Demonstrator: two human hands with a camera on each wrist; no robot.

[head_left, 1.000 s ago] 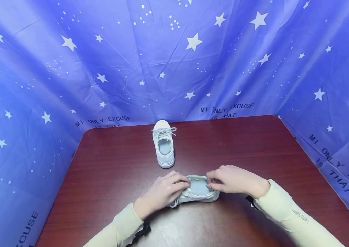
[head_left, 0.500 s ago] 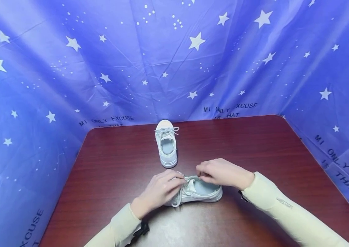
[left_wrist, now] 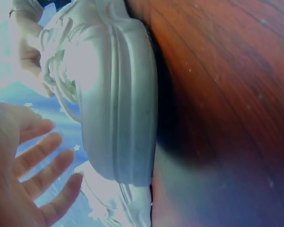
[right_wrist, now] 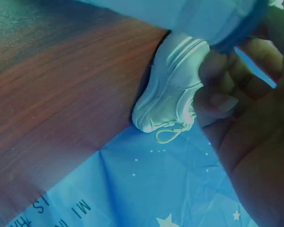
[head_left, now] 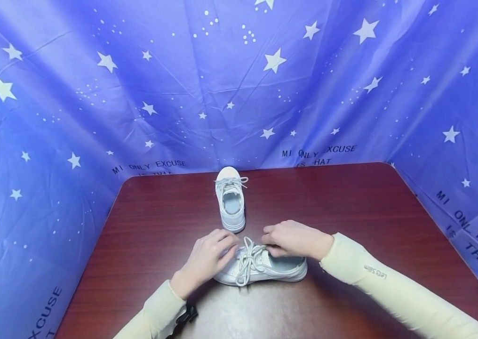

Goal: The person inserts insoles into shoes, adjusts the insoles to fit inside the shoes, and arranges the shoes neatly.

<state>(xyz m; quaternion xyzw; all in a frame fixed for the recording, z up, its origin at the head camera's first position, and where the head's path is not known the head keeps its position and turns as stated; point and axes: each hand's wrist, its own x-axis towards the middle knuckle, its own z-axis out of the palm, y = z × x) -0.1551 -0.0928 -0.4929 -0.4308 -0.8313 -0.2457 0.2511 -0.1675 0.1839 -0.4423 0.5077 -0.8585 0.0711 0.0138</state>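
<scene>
A pale sneaker (head_left: 264, 273) with tied laces lies sideways across the near part of the table, toe to the left. Beside its toe is my left hand (head_left: 205, 254); the left wrist view shows its fingers (left_wrist: 45, 163) spread, loosely bent and apart from the shoe. Close over the sneaker's opening, by the tongue and lace bow (head_left: 248, 261), my right hand (head_left: 296, 239) has its fingers loosely curled, and no held thing shows in them. A matching sneaker (head_left: 231, 200) stands behind, its toe pointing away and its laces tied in a bow.
The brown wooden table (head_left: 158, 221) has rounded far corners. A blue curtain (head_left: 205, 94) with white stars and printed words hangs right behind the table and along both sides. The second sneaker's heel sits just beyond the near one.
My right hand has left the near sneaker's heel rim and moved left to the tongue. My left hand has drawn left from the laces toward the toe, uncovering the bow.
</scene>
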